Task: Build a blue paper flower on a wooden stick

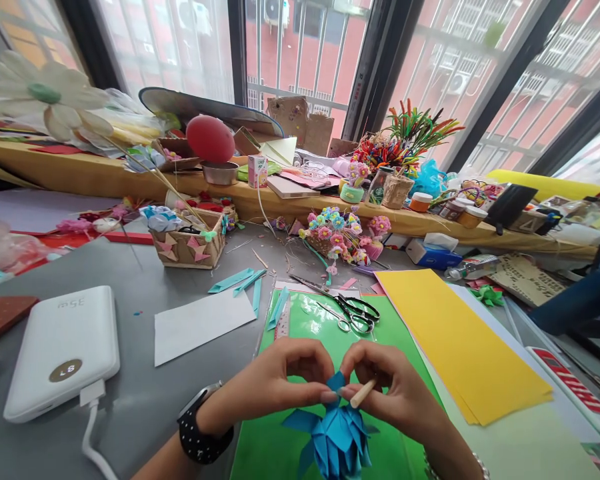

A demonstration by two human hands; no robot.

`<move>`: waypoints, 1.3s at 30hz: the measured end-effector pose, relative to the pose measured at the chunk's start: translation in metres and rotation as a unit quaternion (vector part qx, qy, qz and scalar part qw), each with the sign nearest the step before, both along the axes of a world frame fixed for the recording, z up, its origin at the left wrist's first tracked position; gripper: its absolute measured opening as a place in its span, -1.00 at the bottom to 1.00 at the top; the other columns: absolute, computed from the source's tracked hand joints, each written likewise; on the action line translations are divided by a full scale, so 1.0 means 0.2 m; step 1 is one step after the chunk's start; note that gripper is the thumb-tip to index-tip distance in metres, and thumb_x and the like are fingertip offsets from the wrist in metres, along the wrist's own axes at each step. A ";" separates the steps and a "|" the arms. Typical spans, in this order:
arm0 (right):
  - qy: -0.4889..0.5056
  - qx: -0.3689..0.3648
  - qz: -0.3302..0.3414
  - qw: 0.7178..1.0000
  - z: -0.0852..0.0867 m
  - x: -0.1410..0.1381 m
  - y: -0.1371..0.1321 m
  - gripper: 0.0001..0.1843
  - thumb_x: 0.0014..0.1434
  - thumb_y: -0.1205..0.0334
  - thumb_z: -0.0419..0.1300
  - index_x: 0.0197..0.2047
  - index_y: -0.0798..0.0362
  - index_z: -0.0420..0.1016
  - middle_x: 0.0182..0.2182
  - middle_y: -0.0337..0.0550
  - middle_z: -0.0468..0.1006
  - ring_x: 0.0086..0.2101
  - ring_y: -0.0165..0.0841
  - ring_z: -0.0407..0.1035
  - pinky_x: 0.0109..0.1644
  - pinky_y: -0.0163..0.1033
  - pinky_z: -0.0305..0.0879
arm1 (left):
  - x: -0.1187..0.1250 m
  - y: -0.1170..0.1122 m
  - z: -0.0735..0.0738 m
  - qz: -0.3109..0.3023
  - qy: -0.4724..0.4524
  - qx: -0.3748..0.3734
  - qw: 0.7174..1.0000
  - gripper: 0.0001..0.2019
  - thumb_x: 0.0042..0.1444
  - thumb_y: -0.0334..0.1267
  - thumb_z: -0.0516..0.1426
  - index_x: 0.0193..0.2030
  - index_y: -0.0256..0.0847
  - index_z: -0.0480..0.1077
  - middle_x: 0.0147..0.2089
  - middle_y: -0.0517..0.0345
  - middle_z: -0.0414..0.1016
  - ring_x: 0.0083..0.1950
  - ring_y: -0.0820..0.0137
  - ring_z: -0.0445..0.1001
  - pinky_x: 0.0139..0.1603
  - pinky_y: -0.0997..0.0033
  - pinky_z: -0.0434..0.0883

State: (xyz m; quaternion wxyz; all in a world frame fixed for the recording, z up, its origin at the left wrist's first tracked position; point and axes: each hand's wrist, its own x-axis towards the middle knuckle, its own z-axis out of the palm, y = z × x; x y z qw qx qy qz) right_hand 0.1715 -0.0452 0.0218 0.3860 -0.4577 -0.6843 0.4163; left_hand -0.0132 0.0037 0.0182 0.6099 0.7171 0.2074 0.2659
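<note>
A blue folded-paper flower (337,443) with layered pointed petals sits at the bottom centre, above a green sheet (315,333). My left hand (283,373) pinches one of its upper petals (335,383) between thumb and fingertips. From the other side my right hand (397,387) closes its thumb and forefinger near the same petal. A short pale wooden stick (363,393) lies in the grip of that right hand, slanting down to the left. Black-handled scissors (360,312) and a smaller silver pair (341,323) rest just beyond my hands.
To the left are a white sheet (203,327), folded light-blue strips (231,281) and a white power bank (67,350) with a cable. Yellow paper (455,340) lies on the right. Behind stand a cardboard box (193,247), a flower bunch (337,233) and a crowded ledge.
</note>
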 end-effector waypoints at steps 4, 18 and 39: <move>0.009 -0.013 -0.004 1.000 0.00 -0.01 0.00 -0.80 -0.01 0.14 0.19 -0.46 0.09 0.30 -0.70 -0.45 0.05 -0.65 -0.56 -0.07 -0.65 -0.43 -0.17 | 0.00 0.01 -0.02 0.005 -0.004 -0.006 1.000 -0.85 -0.01 -0.20 0.18 -0.40 -0.23 0.35 -0.45 0.21 0.37 -0.43 0.48 0.38 -0.39 0.51 0.36; 0.001 -0.011 -0.010 1.000 -0.01 0.00 0.00 -0.81 0.03 0.15 0.19 -0.43 0.08 0.31 -0.67 -0.44 0.02 -0.63 -0.53 -0.07 -0.60 -0.39 -0.17 | -0.01 0.00 0.02 0.031 0.016 0.027 0.999 -0.94 -0.01 -0.32 0.16 -0.41 -0.26 0.36 -0.44 0.20 0.40 -0.40 0.46 0.41 -0.36 0.50 0.38; -0.012 -0.015 -0.021 1.000 -0.01 0.00 0.01 -0.84 0.05 0.18 0.17 -0.41 0.10 0.37 -0.68 -0.43 0.03 -0.63 -0.53 -0.06 -0.59 -0.38 -0.17 | -0.01 -0.01 0.04 0.047 0.049 0.076 0.995 -0.87 0.07 -0.31 0.11 -0.45 -0.30 0.33 -0.47 0.24 0.33 -0.43 0.53 0.33 -0.39 0.60 0.30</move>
